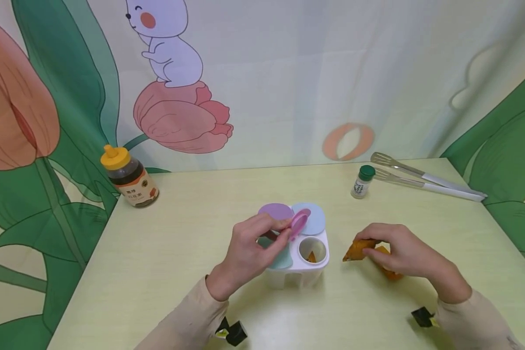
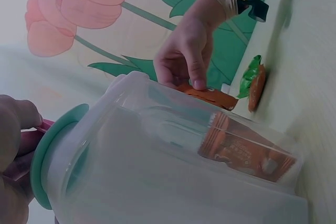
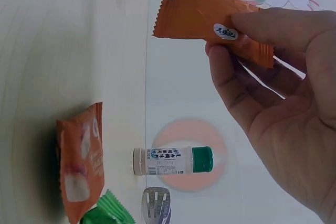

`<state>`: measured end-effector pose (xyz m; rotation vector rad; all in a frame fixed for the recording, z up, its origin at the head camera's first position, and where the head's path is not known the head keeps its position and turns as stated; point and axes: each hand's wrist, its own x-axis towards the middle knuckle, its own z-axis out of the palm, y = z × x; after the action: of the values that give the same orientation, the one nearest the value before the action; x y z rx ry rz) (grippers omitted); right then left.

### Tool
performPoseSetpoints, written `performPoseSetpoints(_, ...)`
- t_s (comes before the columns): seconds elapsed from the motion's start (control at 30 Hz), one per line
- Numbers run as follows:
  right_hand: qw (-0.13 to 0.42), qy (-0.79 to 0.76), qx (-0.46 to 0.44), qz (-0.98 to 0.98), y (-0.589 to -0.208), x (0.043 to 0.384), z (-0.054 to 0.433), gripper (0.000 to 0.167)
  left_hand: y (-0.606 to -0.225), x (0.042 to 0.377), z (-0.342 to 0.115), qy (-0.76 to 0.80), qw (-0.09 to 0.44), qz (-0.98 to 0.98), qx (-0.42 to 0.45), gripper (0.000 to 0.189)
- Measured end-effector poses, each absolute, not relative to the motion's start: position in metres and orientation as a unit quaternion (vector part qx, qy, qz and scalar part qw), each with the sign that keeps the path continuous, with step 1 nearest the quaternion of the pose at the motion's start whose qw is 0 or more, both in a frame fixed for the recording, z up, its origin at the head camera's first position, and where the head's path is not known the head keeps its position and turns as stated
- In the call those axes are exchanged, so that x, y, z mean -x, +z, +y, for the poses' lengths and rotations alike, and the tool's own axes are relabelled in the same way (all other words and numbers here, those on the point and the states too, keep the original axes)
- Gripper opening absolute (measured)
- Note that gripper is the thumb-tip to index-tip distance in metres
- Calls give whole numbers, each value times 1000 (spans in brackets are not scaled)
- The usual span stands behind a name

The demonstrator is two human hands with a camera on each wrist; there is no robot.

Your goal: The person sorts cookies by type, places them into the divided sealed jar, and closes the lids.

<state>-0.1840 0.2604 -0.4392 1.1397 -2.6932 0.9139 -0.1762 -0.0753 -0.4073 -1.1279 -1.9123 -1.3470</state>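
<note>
A white four-part box stands mid-table, with purple, blue and teal lids over three of its cups. My left hand pinches a pink lid, tilted up above the box. The front right cup is uncovered, and an orange packet shows through its clear wall in the left wrist view. To the box's right, my right hand pinches another orange packet between thumb and fingers, above the table. Beneath that hand lies one more orange packet.
A green packet lies beside the loose orange one. Behind are a green-capped shaker and metal tongs. A yellow-capped bottle stands at the back left, before a printed cloth.
</note>
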Motion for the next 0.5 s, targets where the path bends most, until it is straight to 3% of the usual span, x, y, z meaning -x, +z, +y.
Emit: performPoseSetpoints(0.5,84,318,-368,-870,-416,180,256,38,-407,176,-76,-496,270,-712,417,20)
